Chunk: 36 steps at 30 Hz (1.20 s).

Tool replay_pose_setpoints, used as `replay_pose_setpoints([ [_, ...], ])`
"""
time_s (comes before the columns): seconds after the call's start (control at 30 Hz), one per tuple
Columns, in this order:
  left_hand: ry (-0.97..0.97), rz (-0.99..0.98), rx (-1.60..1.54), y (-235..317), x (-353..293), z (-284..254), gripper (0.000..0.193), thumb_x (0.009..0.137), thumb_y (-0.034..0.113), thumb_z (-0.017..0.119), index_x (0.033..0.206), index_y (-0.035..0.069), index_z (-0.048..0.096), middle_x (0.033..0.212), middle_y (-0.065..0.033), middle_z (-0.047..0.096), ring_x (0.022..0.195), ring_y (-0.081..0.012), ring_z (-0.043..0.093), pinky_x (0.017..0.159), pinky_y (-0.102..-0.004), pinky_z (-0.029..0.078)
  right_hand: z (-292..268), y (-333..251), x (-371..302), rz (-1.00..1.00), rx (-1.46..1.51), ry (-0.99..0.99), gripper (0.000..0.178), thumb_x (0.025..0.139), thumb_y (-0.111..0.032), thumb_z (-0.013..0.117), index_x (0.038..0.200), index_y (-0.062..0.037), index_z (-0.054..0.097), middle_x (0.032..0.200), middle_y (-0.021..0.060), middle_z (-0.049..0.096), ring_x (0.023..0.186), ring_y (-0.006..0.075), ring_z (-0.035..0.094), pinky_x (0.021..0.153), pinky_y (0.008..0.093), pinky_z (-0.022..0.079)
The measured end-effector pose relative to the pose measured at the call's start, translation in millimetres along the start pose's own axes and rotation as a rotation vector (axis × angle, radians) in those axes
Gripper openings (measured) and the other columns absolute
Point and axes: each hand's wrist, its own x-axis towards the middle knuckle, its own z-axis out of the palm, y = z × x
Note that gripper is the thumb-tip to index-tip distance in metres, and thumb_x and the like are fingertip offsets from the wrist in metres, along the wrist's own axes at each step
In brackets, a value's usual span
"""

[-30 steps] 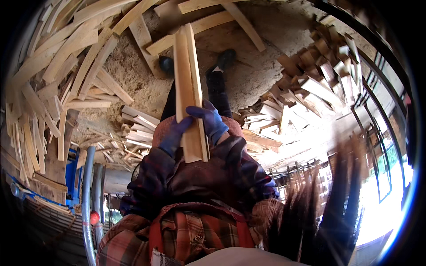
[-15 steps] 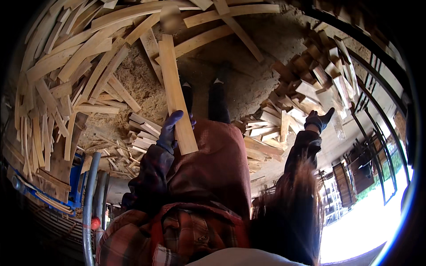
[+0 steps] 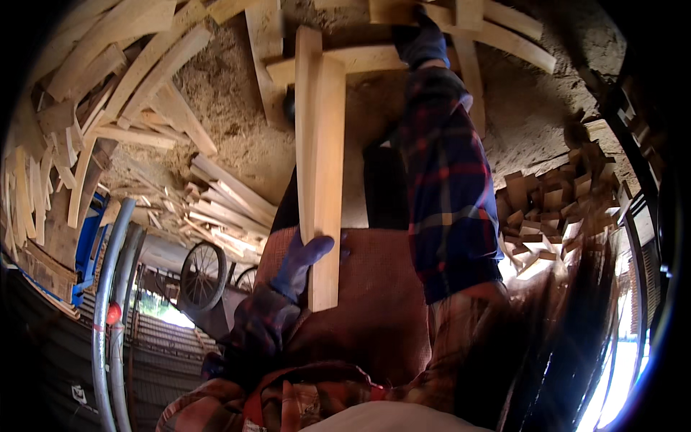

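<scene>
My gloved left hand is closed round the lower part of a long pale wooden board, which stands lengthwise in front of my apron. A narrower strip of wood runs along its left side and reaches farther up; I cannot tell whether it is a separate piece. At the far top, my gloved right hand is stretched out with its fingers on the end of another wooden board, near the picture's edge. Its grip is partly hidden.
Loose boards lie heaped at the far left, above shorter sticks. A stack of cut pieces stands on the right. Sawdust covers the ground. Metal pipes and a wheel are at the lower left.
My right hand has swung from open over the right-hand pile to the boards at the far top. My left hand has moved slightly right and down with its board, now more upright.
</scene>
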Motion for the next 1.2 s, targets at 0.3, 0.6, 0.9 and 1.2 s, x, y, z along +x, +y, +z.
replay_pose_setpoints([
  [0.3,0.026,-0.007,0.065,4.1,-69.2,4.6,0.055,0.085,0.031,0.069,0.126,0.002,0.048,0.103,-0.0100,0.063,0.083,-0.0189,0.064,0.071,-0.0302,0.054,-26.8,43.3,-437.4,0.056,-0.671,0.188,0.038,0.081,-0.014,0.067,0.113,0.0031,0.057,0.086,0.0068,0.063,0.075,0.0179,0.060,0.066,0.0309,0.050],
  [0.6,-0.003,-0.026,-0.133,-57.9,-113.4,33.5,0.051,0.090,0.034,0.065,0.128,0.003,0.050,0.111,-0.0107,0.061,0.096,-0.0189,0.063,0.082,-0.0313,0.053,17.3,67.2,-598.2,-0.201,-1.645,-0.251,0.079,0.085,-0.036,0.067,0.137,0.0114,0.030,0.136,0.0331,0.038,0.120,0.0435,0.047,0.096,0.0411,0.046],
  [0.9,0.055,0.196,0.210,-71.6,-18.6,-21.7,0.052,0.082,0.024,0.072,0.124,0.002,0.051,0.097,-0.0063,0.062,0.084,-0.0172,0.062,0.077,-0.0291,0.052,-22.0,62.0,-497.3,0.356,-1.613,-0.854,0.077,0.077,-0.053,0.070,0.130,-0.0011,0.049,0.113,0.0218,0.061,0.103,0.0337,0.060,0.092,0.0375,0.046],
  [1.2,0.087,0.220,0.149,-121.8,24.9,-38.6,0.082,0.071,0.013,0.072,0.143,0.002,0.033,0.119,-0.0064,0.053,0.104,-0.0152,0.052,0.088,-0.0304,0.045,-157.9,-55.9,-52.9,-0.675,-2.212,0.489,0.079,0.076,-0.056,0.065,0.131,-0.0022,0.048,0.128,0.0249,0.054,0.120,0.0403,0.052,0.099,0.0457,0.044],
])
